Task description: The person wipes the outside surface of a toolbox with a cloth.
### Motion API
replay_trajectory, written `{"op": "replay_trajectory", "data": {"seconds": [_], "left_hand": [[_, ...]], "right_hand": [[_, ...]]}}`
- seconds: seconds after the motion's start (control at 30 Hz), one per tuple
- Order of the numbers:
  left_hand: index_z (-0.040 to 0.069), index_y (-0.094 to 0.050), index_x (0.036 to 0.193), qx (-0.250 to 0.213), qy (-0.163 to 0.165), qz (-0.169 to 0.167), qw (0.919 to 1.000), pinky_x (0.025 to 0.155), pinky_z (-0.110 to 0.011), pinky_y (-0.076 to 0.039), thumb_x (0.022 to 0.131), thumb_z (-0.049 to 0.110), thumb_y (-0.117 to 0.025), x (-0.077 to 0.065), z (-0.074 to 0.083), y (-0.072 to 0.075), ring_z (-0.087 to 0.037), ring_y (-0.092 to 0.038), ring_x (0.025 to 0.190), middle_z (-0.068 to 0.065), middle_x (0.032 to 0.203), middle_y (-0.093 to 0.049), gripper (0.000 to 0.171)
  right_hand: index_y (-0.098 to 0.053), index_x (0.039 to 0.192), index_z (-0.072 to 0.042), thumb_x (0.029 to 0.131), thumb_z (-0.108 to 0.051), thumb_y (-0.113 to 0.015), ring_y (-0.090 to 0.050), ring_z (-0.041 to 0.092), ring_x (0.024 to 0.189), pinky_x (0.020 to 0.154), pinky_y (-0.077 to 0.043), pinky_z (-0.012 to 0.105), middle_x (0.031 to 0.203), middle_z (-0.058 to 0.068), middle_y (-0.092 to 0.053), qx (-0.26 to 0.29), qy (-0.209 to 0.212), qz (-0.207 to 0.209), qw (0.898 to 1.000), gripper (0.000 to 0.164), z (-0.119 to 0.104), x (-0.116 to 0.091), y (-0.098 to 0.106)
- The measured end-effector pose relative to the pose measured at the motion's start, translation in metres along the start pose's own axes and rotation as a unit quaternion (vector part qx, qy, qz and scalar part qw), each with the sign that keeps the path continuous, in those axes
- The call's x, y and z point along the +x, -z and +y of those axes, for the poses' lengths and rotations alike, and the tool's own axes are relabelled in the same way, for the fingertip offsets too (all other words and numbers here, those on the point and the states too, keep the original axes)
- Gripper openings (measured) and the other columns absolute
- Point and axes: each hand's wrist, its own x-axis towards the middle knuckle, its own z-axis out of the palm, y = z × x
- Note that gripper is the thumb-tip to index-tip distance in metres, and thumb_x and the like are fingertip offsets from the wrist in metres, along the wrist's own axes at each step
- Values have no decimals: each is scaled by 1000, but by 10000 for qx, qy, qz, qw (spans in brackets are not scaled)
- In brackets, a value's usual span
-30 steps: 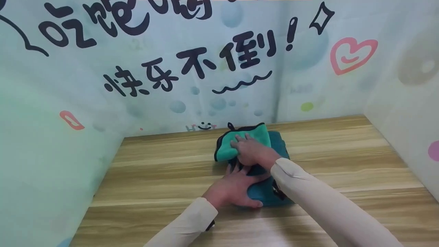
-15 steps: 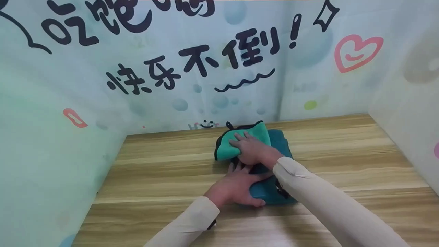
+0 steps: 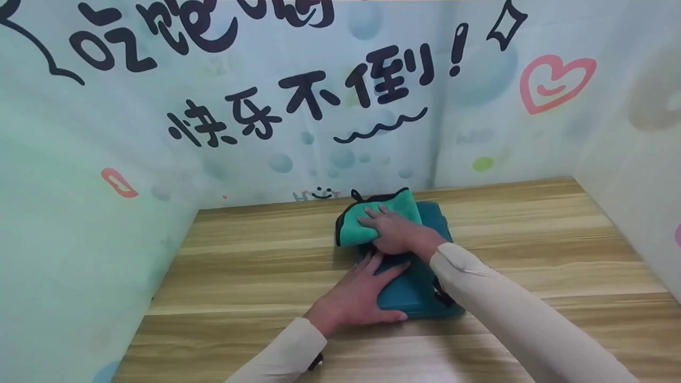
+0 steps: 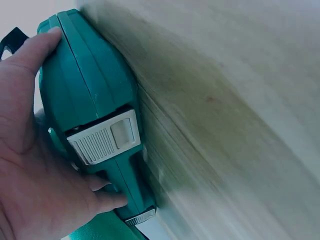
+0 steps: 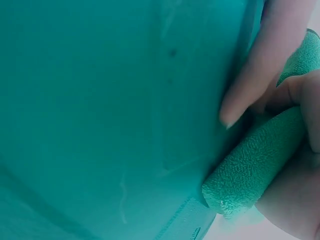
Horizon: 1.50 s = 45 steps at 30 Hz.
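Observation:
A teal plastic case (image 3: 407,299) lies flat on the wooden table. My left hand (image 3: 355,293) rests along its left side with spread fingers, its thumb on the near end. In the left wrist view, the other fingers touch the case (image 4: 82,70) close to a ribbed white latch (image 4: 105,137); a second latch (image 4: 141,217) shows lower down. My right hand (image 3: 396,231) holds a green cloth (image 3: 354,227) with black edging against the far part of the case. In the right wrist view, the cloth (image 5: 250,167) is folded between thumb and palm.
The wood-grain table (image 3: 255,266) stretches out on both sides of the case. Behind it hangs a pale printed backdrop (image 3: 298,181) with black lettering, close to the cloth. Similar pale walls stand left (image 3: 64,255) and right (image 3: 638,186).
My left hand has slid a little to the left, baring more of the case's top. The right hand has shifted slightly right, still on the cloth.

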Motion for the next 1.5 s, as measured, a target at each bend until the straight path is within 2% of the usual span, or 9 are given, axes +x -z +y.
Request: {"op": "replay_trajectory", "data": {"seconds": [0.1,0.23,0.4,0.57,0.8,1.03,1.2,1.5], "left_hand": [[28,-19,164,-208,325,14,9993,117,-48,-21,85,75,-62,-7,-1,0,-29,-4,153,-3,170,-1,101],[20,-15,165,-313,789,63,9964,117,-47,-22,81,81,-59,-15,-3,0,-29,-4,153,-5,170,-5,113],[12,-31,160,-312,1107,352,9927,113,-49,-31,78,84,-59,-19,-3,-4,-32,-21,149,-8,167,-15,113],[12,-45,153,-237,1326,621,9889,104,-49,-43,75,87,-59,-19,-2,-8,-33,-36,135,-15,155,-24,110],[16,-43,155,-315,1630,475,9850,103,-49,-44,70,90,-59,-17,0,-8,-31,-42,126,-17,147,-34,114],[17,-43,154,-376,1661,351,9848,102,-52,-44,70,91,-58,-17,-2,-7,-32,-46,125,-18,147,-40,114],[15,-43,154,-355,1594,297,9861,106,-54,-39,70,92,-56,-18,-3,-8,-33,-42,135,-16,155,-37,115],[10,-45,153,-165,1381,424,9894,104,-53,-42,74,90,-56,-22,-6,-8,-32,-46,134,-17,153,-41,113]], "right_hand": [[-30,161,-18,102,-11,-47,-2,36,152,118,-10,56,168,8,-15,19,16,-18,10000,62,0,0,0],[-30,161,-19,103,-13,-47,-3,36,152,117,-10,57,168,7,-15,47,-26,-21,10000,61,1,-1,2],[-31,161,-15,101,-9,-48,-4,39,152,117,-12,57,167,10,-16,40,111,58,9999,63,2,-4,4],[-31,161,-14,101,-8,-49,-3,38,152,117,-12,56,167,10,-16,-4,189,115,9998,63,4,-7,4],[-31,161,-14,99,-6,-50,-4,39,151,117,-13,56,167,12,-17,-78,335,184,9992,65,10,-8,-1],[-32,160,-12,98,-2,-51,-5,40,151,117,-13,57,166,13,-18,-49,799,298,9963,66,19,-16,-8],[-33,160,-11,99,-1,-51,-6,41,151,117,-12,57,166,13,-19,11,1132,357,9929,64,22,-26,-12],[-38,157,-4,97,2,-52,-10,44,150,117,-15,57,164,17,-24,-16,1741,595,9829,62,27,-39,-20]]}}
